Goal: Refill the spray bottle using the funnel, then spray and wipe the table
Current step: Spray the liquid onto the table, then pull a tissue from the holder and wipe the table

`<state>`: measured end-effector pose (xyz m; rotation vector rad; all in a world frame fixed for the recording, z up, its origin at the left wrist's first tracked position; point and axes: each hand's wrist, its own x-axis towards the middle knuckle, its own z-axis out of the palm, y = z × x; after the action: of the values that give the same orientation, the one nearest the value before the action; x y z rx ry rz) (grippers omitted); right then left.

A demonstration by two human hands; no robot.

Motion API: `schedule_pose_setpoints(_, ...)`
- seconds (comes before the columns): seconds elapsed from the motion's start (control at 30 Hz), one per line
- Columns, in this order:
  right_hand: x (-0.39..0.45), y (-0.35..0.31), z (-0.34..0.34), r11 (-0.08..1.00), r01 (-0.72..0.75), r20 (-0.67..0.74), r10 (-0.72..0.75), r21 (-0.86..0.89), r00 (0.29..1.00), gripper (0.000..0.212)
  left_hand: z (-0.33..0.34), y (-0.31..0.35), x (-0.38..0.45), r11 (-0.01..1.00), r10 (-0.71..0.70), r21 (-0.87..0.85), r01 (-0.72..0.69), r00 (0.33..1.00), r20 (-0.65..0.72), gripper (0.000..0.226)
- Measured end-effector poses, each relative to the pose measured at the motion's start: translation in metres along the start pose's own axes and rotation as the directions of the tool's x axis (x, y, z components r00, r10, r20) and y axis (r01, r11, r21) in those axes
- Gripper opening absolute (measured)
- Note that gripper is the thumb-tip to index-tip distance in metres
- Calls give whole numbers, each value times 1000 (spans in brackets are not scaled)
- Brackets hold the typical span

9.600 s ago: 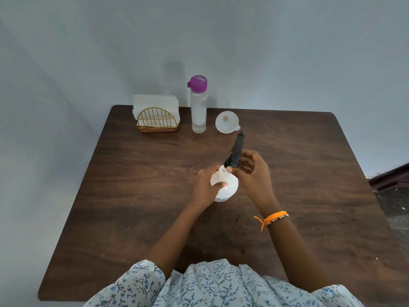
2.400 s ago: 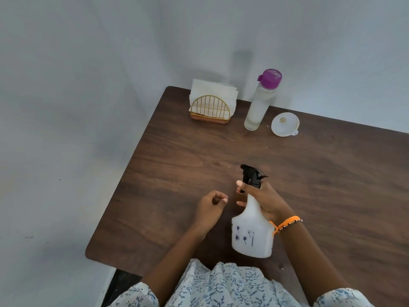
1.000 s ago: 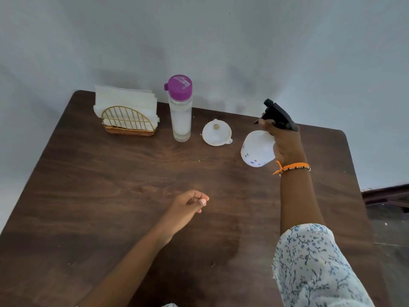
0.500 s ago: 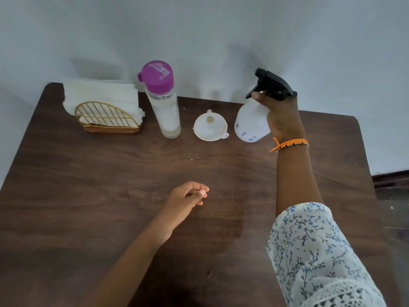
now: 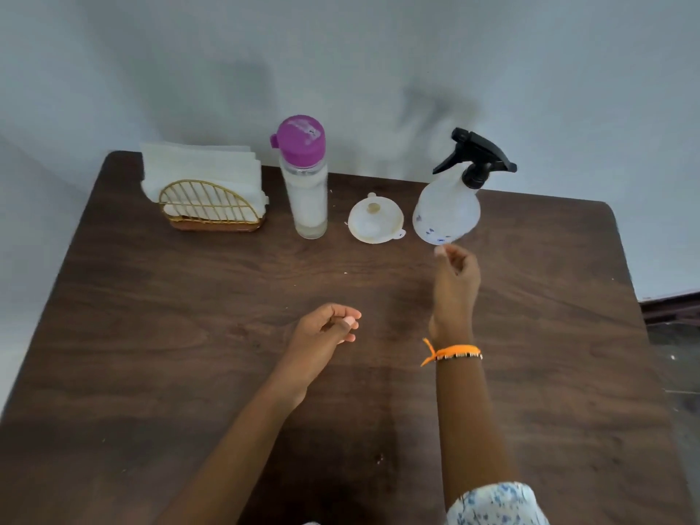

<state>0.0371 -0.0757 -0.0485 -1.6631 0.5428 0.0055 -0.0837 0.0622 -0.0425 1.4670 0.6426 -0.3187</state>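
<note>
A dark brown wooden table [image 5: 159,354] fills the view, set against a pale grey wall. The translucent white plastic spray bottle with a black trigger head [image 5: 450,206] stands upright at about one o'clock, near the far edge, held by nothing. The right hand [image 5: 454,286], with an orange braided band at its wrist [image 5: 452,352], hovers just short of the bottle's base, fingers loosely curled and holding nothing; whether a fingertip touches the bottle is hard to say, since the spot is blurred. Just left of the bottle, at twelve o'clock, the small white plastic funnel [image 5: 375,223] lies wide mouth up on the wood. Farther left stands the clear cylindrical water bottle with a purple cap [image 5: 305,183], upright and closed. At eleven o'clock a gold wire holder with a wooden base [image 5: 210,208] keeps a stack of white paper napkins [image 5: 200,168]. The left hand [image 5: 322,335] rests at centre, well apart from everything, fingers curled toward the thumb and empty. A floral white sleeve [image 5: 496,505] shows at five o'clock.
</note>
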Motion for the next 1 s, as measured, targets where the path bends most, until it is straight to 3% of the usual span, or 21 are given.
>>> schedule_pose_setpoints(0.1,-37,15,19,992,34,275,0,-118,961,9,-17,-3,-5,997,8,-72,-14,997,-83,18)
schedule_pose_setpoints(0.2,-67,20,49,971,143,497,-29,-193,867,18,-36,-4,-9,987,21,-156,-50,983,-181,20)
schedule_pose_setpoints(0.37,-94,6,108,929,323,700,-110,-180,705,23,-69,0,-10,954,50,-267,-134,952,-302,20)
schedule_pose_setpoints(0.53,-91,-16,168,772,610,709,-329,-179,624,21,-92,2,-2,933,29,-324,-158,929,-370,15)
schedule_pose_setpoints(0.63,-75,-26,194,532,803,699,-465,-269,543,39,-101,3,3,921,22,-351,-170,921,-388,14)
schedule_pose_setpoints(0.77,-58,-30,211,276,860,751,-421,-429,509,39,-108,1,8,917,19,-359,-171,920,-391,14)
schedule_pose_setpoints(0.9,-54,-27,219,271,847,729,-433,-457,531,23,-113,-2,10,917,16,-359,-173,916,-400,16)
schedule_pose_setpoints(1.0,-58,-28,224,416,828,671,-494,-376,553,15,-115,-6,9,916,20,-358,-182,911,-411,18)
